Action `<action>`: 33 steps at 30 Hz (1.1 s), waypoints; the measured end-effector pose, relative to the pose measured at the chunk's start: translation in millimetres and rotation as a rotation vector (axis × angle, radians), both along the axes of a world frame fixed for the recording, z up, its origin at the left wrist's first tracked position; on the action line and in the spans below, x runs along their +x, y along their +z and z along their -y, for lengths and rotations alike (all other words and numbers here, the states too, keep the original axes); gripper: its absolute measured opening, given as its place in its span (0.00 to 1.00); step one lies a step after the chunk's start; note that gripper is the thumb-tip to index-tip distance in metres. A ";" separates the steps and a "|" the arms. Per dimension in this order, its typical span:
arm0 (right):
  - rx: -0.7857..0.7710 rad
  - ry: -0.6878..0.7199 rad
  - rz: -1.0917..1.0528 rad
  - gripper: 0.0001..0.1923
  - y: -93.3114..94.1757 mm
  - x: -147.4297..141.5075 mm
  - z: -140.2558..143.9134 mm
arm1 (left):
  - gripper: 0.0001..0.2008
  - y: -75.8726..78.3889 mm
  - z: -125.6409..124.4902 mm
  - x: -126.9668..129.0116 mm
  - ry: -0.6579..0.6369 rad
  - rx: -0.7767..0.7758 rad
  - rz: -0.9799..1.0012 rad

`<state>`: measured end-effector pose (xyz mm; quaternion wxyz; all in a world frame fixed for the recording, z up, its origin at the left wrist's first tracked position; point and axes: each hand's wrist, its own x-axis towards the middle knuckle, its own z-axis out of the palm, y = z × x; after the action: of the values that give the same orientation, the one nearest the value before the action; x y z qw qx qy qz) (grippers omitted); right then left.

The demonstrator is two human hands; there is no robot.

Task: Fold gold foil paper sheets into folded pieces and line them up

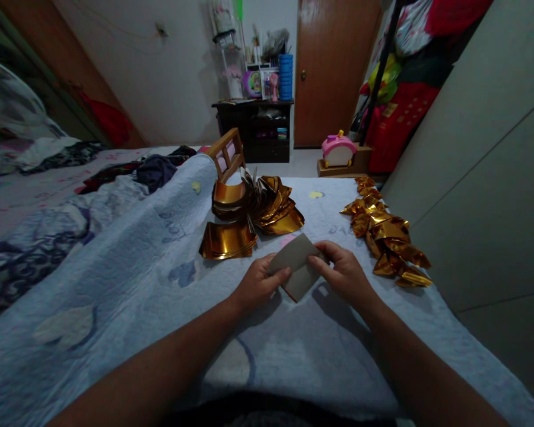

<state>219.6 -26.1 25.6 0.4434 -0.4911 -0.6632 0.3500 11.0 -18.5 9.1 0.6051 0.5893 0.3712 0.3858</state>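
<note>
Between my two hands is a sheet of paper point(297, 259), its pale grey side facing up and a thin gold-brown edge showing at the bottom. My left hand point(263, 281) pinches its left side, thumb on top. On the right side, my right hand point(338, 267) grips it with the thumb above and the fingers behind. A crease or fold line seems to run across the middle of the sheet. Beyond my hands lie fanned stacks of shiny gold paper point(229, 240). To the right is a row of folded gold paper pieces point(385, 231).
A blue patterned bedsheet point(182, 332) covers the surface under my hands. Clothes point(155, 172) are heaped at the left. Farther off are a wooden rail point(226, 155), a dark shelf point(253, 133) and a pink toy point(338, 149). A pale cabinet point(485, 196) borders the right side.
</note>
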 end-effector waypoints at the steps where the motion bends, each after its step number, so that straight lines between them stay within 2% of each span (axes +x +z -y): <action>1: -0.109 0.036 -0.058 0.12 0.0 -0.1 -0.4 | 0.19 0.2 -0.1 0.5 0.003 -0.033 0.028; 3: -0.267 0.059 -0.152 0.13 0.0 -0.3 -1.0 | 0.21 0.2 -1.0 1.6 0.050 -0.080 0.095; 6: -0.377 0.031 -0.178 0.14 -0.5 0.5 -2.2 | 0.30 -0.3 -3.3 2.7 0.154 -0.103 0.158; 9: -0.398 -0.027 -0.066 0.16 -2.5 2.0 -3.9 | 0.38 -1.2 -4.8 1.8 0.148 -0.136 0.114; 12: -0.333 -0.075 0.159 0.16 -5.5 2.8 -5.9 | 0.42 -2.5 -4.8 -0.4 0.122 -0.075 -0.009; 16: -0.247 -0.097 0.415 0.15 -8.9 3.3 -7.6 | 0.37 -6.3 -5.2 -2.9 0.106 0.054 -0.176; 23: -0.243 -0.110 0.473 0.10 -9.7 5.4 -7.2 | 0.29 -14.0 -8.9 -6.5 0.135 0.185 -0.288; 30: -0.212 -0.118 0.681 0.08 -11.8 1.7 -4.6 | 0.28 -8.9 -6.3 -6.3 0.144 0.394 -0.731; 33: -0.186 -0.132 0.763 0.08 -14.4 0.4 -2.6 | 0.26 -10.9 -4.8 -4.9 0.179 0.559 -0.828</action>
<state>220.0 -23.5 11.2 0.1402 -0.6656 -0.7127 0.1716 6.0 -13.7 -1.9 0.1910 0.7981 0.5115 0.2548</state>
